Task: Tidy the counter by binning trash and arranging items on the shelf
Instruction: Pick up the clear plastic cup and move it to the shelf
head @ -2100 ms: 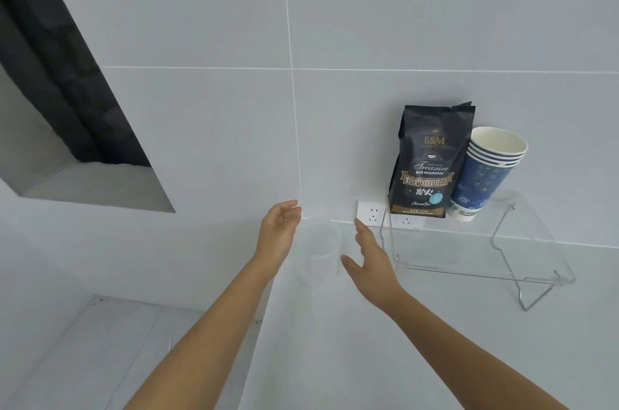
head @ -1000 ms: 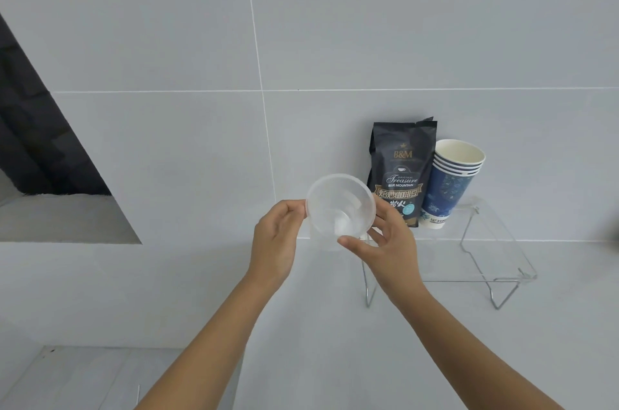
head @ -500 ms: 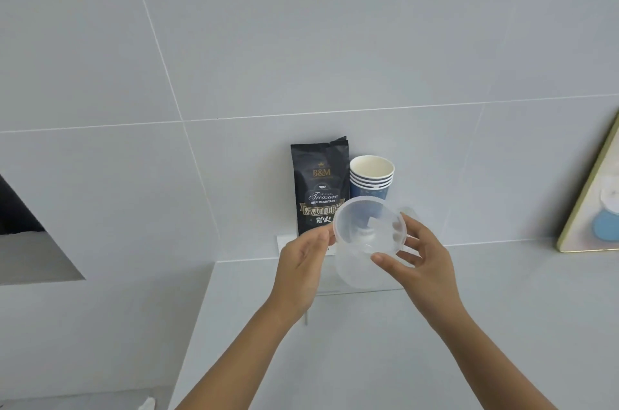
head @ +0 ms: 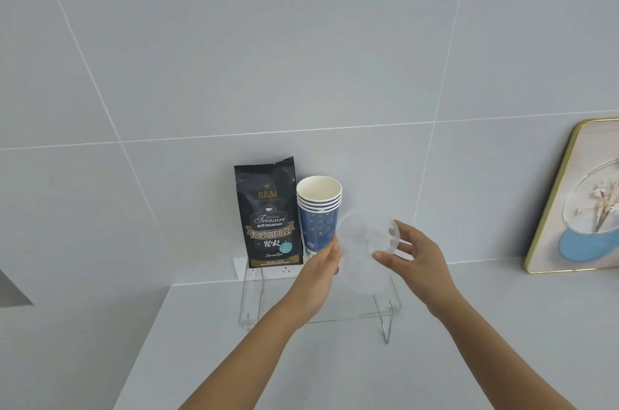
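Observation:
A clear plastic cup (head: 365,262) is tilted with its mouth toward me over the right part of the clear acrylic shelf (head: 385,311). My left hand (head: 320,270) grips its left rim and my right hand (head: 417,260) pinches its right rim between thumb and fingers. Whether the cup's base touches the shelf I cannot tell. On the shelf's left part a black coffee bag (head: 269,218) stands upright against the wall. A stack of blue paper cups (head: 318,218) stands just right of the bag, close beside the clear cup.
The shelf stands on a grey counter (head: 335,372) against a grey tiled wall. A white wall socket (head: 256,271) sits behind the shelf's left leg. A gold-framed picture (head: 582,202) leans on the wall at the right. The counter's left edge drops off near the socket.
Both hands took the clear cup from the counter's left, lifted it and carried it right. It is now lower and farther forward, over the shelf beside the paper cups.

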